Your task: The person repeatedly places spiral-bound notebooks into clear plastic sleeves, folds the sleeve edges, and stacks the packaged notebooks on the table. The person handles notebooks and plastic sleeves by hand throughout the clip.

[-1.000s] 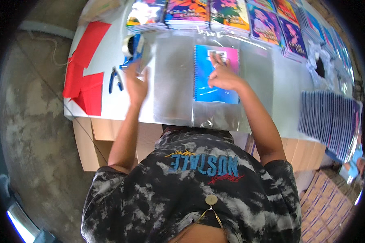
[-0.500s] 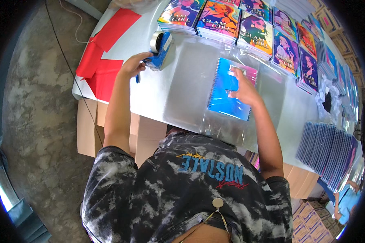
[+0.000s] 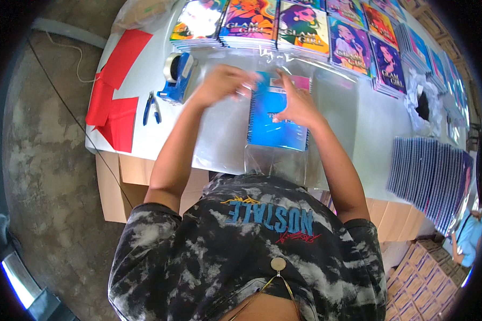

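A blue and pink spiral notebook [image 3: 268, 134] lies on clear plastic film [image 3: 219, 144] in front of me. My right hand [image 3: 301, 107] rests on its right half, thumb and fingers spread apart. Near the notebook's upper left corner is my left hand [image 3: 222, 85], its fingertips smeared by motion. Whether a strip of tape is in those fingers cannot be made out. A blue tape dispenser [image 3: 177, 83] with a roll in it stands to the left, and beside it lie blue-handled pliers [image 3: 152, 109].
Rows of stacked notebooks [image 3: 302, 32] with illustrated covers fill the table's far side. At the right stands a long stack of spiral notebooks [image 3: 426, 168], with crumpled plastic [image 3: 431, 109] behind it. Red sheets [image 3: 115, 80] lie at the left edge. Cartons [image 3: 426, 278] and another person [image 3: 468, 241] are at lower right.
My left hand has left the tape dispenser and moved right to the notebook's upper left corner, uncovering the pliers. My right hand stays on the notebook. The whole view has shifted a little.
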`<act>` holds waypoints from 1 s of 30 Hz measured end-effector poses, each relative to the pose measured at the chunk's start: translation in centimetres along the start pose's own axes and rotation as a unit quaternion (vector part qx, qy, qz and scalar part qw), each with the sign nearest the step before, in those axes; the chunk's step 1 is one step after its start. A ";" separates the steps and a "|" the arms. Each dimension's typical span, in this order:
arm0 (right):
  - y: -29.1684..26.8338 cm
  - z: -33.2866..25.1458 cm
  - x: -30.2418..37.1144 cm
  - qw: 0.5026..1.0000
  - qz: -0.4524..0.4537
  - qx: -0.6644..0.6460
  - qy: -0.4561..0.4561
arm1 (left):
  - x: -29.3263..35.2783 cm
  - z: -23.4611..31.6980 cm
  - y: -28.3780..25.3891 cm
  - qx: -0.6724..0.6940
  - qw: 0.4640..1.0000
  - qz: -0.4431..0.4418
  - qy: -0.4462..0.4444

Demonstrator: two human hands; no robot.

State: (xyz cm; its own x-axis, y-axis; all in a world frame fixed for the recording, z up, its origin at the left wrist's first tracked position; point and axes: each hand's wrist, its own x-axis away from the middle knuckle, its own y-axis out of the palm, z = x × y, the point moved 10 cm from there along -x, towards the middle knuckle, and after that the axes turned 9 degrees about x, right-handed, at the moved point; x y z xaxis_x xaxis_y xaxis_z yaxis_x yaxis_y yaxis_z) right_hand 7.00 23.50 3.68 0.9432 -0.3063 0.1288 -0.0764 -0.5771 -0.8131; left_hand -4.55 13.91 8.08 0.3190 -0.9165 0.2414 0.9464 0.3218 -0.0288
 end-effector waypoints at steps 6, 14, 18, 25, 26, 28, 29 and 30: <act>0.1 -0.3 0.1 0.999 -0.035 0.022 0.006 | -5.4 -5.4 4.6 -0.579 0.795 -0.071 -0.167; 2.8 10.6 4.1 0.952 0.074 0.105 0.276 | -4.3 -13.6 -2.0 -0.358 0.932 0.041 -0.031; 0.6 8.1 5.6 0.853 0.233 -0.464 0.053 | -0.5 -10.3 4.1 0.023 0.989 0.113 0.093; -9.8 -2.4 9.4 0.806 0.383 -0.444 -0.085 | 6.1 4.9 4.4 0.072 0.933 0.191 0.298; -9.3 -1.6 8.9 0.816 0.385 -0.428 -0.053 | 6.0 4.9 4.2 0.038 0.931 0.206 0.298; -8.5 0.1 7.9 0.817 0.405 -0.409 0.041 | 5.3 3.9 3.8 -0.038 0.924 0.249 0.287; -8.7 -0.2 7.7 0.820 0.425 -0.378 0.056 | 5.6 3.0 3.5 -0.031 0.919 0.281 0.276; -8.9 -0.4 7.7 0.823 0.445 -0.347 0.070 | 6.2 2.1 3.3 -0.023 0.912 0.311 0.265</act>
State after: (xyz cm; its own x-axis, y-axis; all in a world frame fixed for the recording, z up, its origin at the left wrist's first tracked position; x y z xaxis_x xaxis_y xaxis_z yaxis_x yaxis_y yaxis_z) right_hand 14.78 25.99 12.09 0.3706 -0.8978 -0.2380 -0.9287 -0.3548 -0.1076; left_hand 0.46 9.77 11.49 0.7638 -0.5500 -0.3377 0.5706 0.8200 -0.0448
